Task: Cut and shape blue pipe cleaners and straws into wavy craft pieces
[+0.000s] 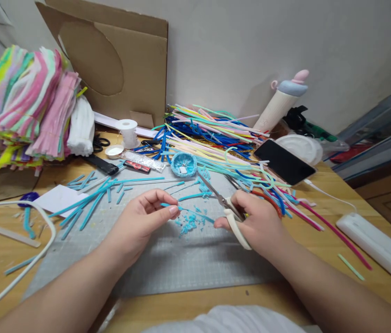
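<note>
My left hand point(146, 215) is closed, pinching one end of a thin light-blue pipe cleaner point(195, 213) between thumb and fingers. Its other end reaches the fingertips of my right hand point(263, 224), and I cannot tell whether they grip it. That right hand is wrapped around white-handled scissors point(237, 230), whose blades point up and left, away from the pipe cleaner. Below, blue fuzz clippings point(189, 225) lie scattered on the grey cutting mat point(195, 273). A small fuzzy blue bowl shape point(183, 165) sits at the mat's far edge.
Cut blue pipe-cleaner pieces point(89, 203) lie left on the mat. Behind are a mixed pile of pipe cleaners point(212, 134), a spool point(127, 132) and leaning cardboard point(139, 69). A phone point(285, 161) and power strip point(375, 247) are right; a white cable point(51, 240) curves left.
</note>
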